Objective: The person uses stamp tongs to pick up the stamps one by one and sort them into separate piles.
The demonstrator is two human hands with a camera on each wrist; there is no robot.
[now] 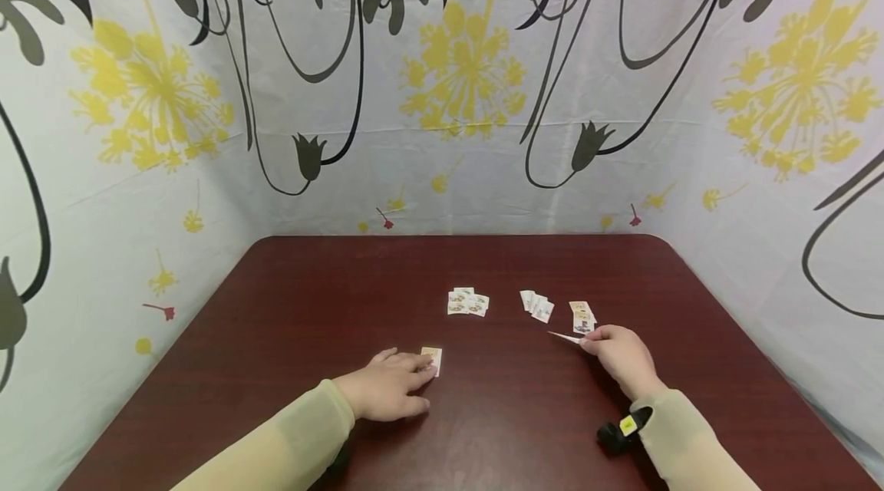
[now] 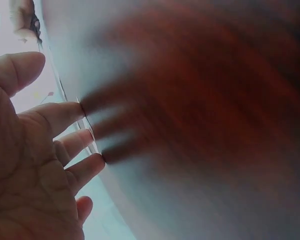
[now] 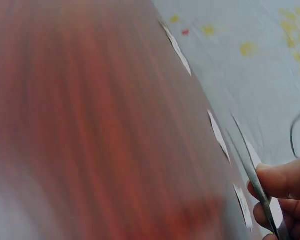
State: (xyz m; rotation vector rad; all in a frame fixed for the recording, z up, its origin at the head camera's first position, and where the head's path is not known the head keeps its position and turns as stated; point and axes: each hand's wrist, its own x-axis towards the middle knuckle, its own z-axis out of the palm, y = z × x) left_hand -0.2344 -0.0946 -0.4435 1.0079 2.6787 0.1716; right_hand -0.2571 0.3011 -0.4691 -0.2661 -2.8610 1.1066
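Observation:
My left hand [image 1: 390, 383], its fingers extended, touches a small printed card [image 1: 435, 355] lying on the dark red table. Part of that card is hidden under the fingertips. In the left wrist view the fingertips [image 2: 82, 111] meet the card's edge. My right hand [image 1: 621, 357] pinches a thin card [image 1: 565, 337] between thumb and fingers, seen nearly edge-on and tilted. Its printed face is out of sight. Just behind it lies a short column of overlapping cards [image 1: 582, 314]. In the right wrist view the card [image 3: 250, 170] slants up from the fingers.
Further left on the table [image 1: 331, 307] lie a fanned group of cards [image 1: 536, 304] and another cluster of several cards [image 1: 468, 302]. A black wrist device [image 1: 615, 437] sits by my right sleeve. Patterned white fabric [image 1: 449, 192] closes off the back and sides.

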